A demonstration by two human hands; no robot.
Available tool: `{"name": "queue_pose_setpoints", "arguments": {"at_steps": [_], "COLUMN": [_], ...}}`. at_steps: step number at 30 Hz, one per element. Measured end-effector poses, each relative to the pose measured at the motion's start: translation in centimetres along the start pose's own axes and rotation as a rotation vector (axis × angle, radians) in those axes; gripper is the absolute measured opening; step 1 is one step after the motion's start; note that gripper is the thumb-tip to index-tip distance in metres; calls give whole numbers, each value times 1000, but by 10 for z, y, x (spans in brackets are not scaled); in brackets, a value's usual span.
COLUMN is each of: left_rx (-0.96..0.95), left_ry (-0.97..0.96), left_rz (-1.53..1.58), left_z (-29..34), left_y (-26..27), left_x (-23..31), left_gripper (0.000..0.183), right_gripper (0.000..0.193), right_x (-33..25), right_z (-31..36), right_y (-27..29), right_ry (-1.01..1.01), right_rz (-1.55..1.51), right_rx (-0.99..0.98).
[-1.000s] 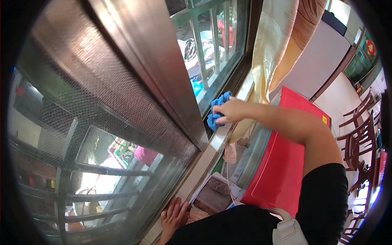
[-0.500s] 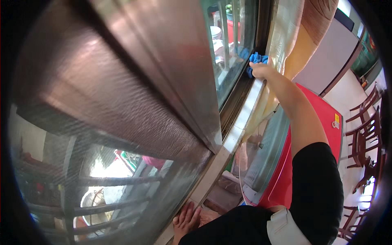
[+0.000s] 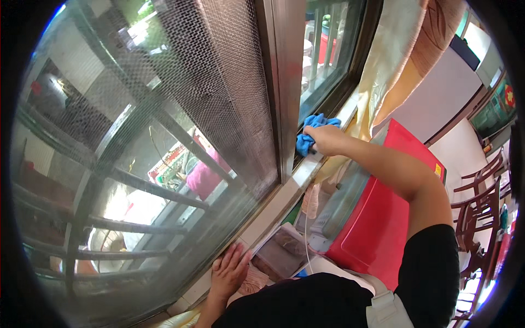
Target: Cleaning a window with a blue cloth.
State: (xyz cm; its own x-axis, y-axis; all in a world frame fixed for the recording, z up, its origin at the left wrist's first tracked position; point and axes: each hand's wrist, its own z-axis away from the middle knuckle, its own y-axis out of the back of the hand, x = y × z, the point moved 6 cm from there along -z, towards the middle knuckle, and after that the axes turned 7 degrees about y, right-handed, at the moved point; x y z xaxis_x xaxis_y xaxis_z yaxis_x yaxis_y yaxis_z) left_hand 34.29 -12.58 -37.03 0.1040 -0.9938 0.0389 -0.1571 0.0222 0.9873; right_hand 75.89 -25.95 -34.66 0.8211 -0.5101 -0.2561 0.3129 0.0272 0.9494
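While the right hand (image 3: 324, 139) closes its fingers around a bunched blue cloth (image 3: 311, 133), it presses that cloth against the lower corner of the window, where the upright metal frame (image 3: 285, 82) meets the pale sill (image 3: 284, 191). The arm reaches out nearly straight from the black sleeve (image 3: 432, 268). The left hand (image 3: 228, 271) lies open and flat, fingers spread, palm down on the near end of the same sill, holding nothing. Above it stretches a mesh screen (image 3: 219, 93), with metal bars (image 3: 136, 186) showing through the glass behind. Just under the right forearm sits a red-topped chest (image 3: 383, 218) with a clear sloped front, and a cream and orange curtain (image 3: 399, 60) hangs beyond the cloth. Dark wooden chairs (image 3: 481, 208) stand well apart at the far right.
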Motion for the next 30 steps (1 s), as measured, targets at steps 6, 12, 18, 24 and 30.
{"name": "queue_pose_setpoints", "arguments": {"at_steps": [6, 12, 18, 24, 30], "left_rx": [58, 83, 80, 410, 707], "left_ry": [5, 14, 7, 71, 49], "left_rz": [-19, 16, 82, 216, 306], "left_z": [7, 4, 6, 15, -18], "left_y": [3, 4, 13, 27, 49], "left_x": [2, 4, 6, 22, 86], "left_gripper": [44, 42, 54, 48, 56], "right_gripper": [34, 34, 40, 41, 42], "right_x": [-6, -24, -72, -144, -188], "right_z": [42, 101, 109, 110, 96], "right_y": [57, 76, 53, 32, -17], "right_ry": [-176, -40, 178, 310, 229], "right_rz": [-1149, -1725, -2002, -2000, -1233], "right_rx": [255, 247, 81, -149, -294]}}
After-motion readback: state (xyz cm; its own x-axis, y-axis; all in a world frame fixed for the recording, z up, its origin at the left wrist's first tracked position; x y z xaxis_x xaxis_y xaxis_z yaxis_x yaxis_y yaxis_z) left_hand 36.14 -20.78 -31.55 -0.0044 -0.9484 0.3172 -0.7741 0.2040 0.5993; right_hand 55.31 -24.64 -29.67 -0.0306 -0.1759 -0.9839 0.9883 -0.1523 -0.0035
